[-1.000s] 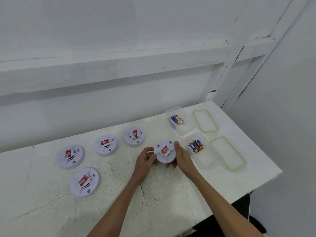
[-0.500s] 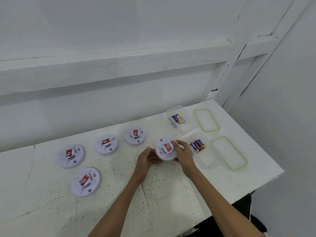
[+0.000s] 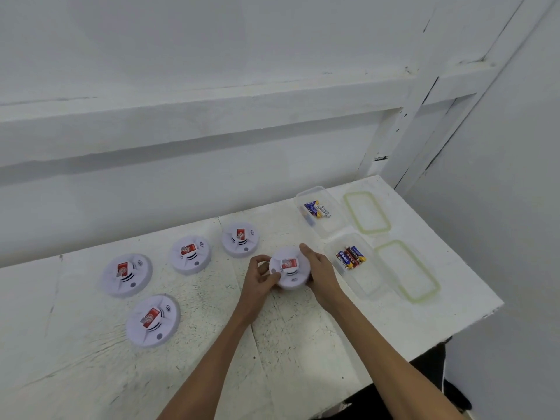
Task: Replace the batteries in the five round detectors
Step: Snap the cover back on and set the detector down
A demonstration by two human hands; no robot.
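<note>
Left hand (image 3: 260, 278) and right hand (image 3: 320, 268) are gripping one round detector (image 3: 289, 266) over the counter (image 3: 303, 344). If it is twisted carelessly, it may slip and knock the neighbouring battery container (image 3: 368, 291).

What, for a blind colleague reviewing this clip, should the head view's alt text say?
The left hand and right hand grip a round white plastic detector, red-labelled, at a white table. Four matching detectors lie to its left; to its right, two clear plastic boxes hold batteries, lids beside them.
</note>
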